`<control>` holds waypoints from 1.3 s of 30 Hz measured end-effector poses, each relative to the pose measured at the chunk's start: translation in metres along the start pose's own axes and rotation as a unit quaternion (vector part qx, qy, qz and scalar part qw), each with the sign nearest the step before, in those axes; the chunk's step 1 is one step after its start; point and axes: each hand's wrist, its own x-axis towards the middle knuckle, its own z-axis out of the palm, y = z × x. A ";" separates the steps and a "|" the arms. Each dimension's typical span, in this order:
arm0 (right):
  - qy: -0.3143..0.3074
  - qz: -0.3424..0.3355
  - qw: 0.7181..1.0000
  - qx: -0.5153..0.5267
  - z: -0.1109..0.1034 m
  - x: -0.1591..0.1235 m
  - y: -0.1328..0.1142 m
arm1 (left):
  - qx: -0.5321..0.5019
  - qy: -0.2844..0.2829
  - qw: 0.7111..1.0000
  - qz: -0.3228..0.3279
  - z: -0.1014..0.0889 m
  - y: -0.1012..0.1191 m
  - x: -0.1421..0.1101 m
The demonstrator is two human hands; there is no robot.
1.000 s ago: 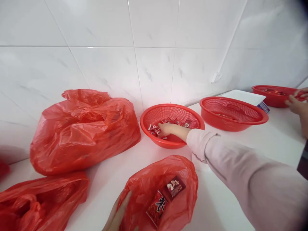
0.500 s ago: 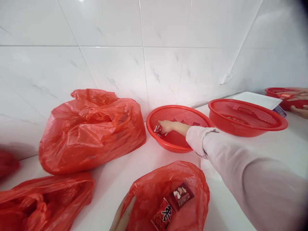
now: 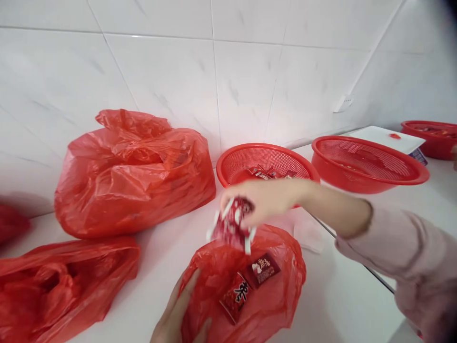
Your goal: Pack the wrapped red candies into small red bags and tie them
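My right hand [image 3: 266,199] is closed on a bunch of small red-and-white packets [image 3: 232,226], held just above the mouth of a small red plastic bag [image 3: 250,281]. Two red packets with white lettering [image 3: 250,288] lie inside that bag. My left hand [image 3: 174,317] grips the bag's left edge at the bottom of the view, fingers pressed along the plastic. Behind my right hand stands a red mesh basket [image 3: 235,164] with a few more packets in it.
A large stuffed red bag [image 3: 132,174] sits against the tiled wall on the left, a flatter red bag [image 3: 60,286] in front of it. Two more red baskets [image 3: 367,164] [image 3: 430,138] and a white board [image 3: 387,138] stand on the right of the white counter.
My right hand left the near basket with a handful of packets and came back over the small bag. The other person's hands at the far right have gone from view.
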 end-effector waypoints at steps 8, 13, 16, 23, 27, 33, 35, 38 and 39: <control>-0.119 0.107 0.966 -0.201 0.063 -0.010 -0.028 | -0.090 0.059 0.993 -0.048 -0.001 0.030 0.004; 0.028 0.045 0.991 -0.126 0.017 0.007 -0.011 | -0.119 0.052 0.990 -0.061 -0.004 0.033 0.004; 0.198 0.163 0.945 -0.203 -0.018 0.032 0.023 | -0.119 0.049 0.990 -0.066 -0.004 0.031 0.005; 0.107 0.284 0.931 -0.205 -0.020 0.074 0.106 | -0.112 0.039 0.991 -0.067 -0.005 0.027 0.006; 0.084 0.282 0.932 -0.212 -0.019 0.074 0.116 | -0.104 -0.013 0.992 -0.076 -0.014 0.030 0.007; 0.138 0.281 0.921 -0.234 -0.056 0.043 0.104 | -0.109 -0.019 0.991 -0.078 -0.019 0.036 0.007; 0.145 0.275 0.921 -0.235 -0.060 0.033 0.098 | -0.121 -0.014 0.990 -0.076 -0.017 0.038 0.007; 0.132 0.280 0.921 -0.237 -0.052 0.028 0.091 | -0.139 -0.004 0.987 -0.077 -0.015 0.041 0.008; 0.127 0.282 0.921 -0.237 -0.047 0.030 0.091 | -0.141 -0.004 0.987 -0.078 -0.015 0.042 0.009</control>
